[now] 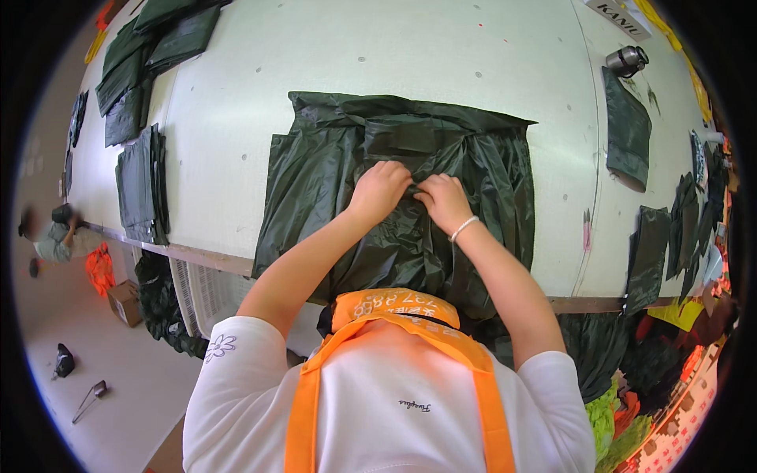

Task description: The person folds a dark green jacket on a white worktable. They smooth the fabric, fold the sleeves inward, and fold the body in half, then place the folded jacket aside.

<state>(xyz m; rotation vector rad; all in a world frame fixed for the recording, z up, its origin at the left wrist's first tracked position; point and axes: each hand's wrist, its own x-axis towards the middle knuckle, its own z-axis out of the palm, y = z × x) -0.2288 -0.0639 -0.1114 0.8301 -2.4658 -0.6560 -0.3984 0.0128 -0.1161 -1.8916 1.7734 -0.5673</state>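
Note:
A wide piece of thin, shiny dark green fabric (307, 189) is spread on the table in front of me, wrinkled, with its near end falling over the table edge. A darker rectangular patch (400, 137) lies near its far edge. My left hand (382, 191) is closed on the fabric at its middle, fingertips pinching it. Close beside it, my right hand (444, 201) pinches the same fabric, the fingertips of both hands almost meeting. The exact fold between the fingers is hidden.
Folded dark green pieces (140, 185) lie in stacks at the left of the white table (441, 55). More folded pieces (648, 256) and a metal flask (627, 61) are at the right. A slim pink-handled tool (587, 234) lies nearer. Below the left edge stands a white crate (206, 292).

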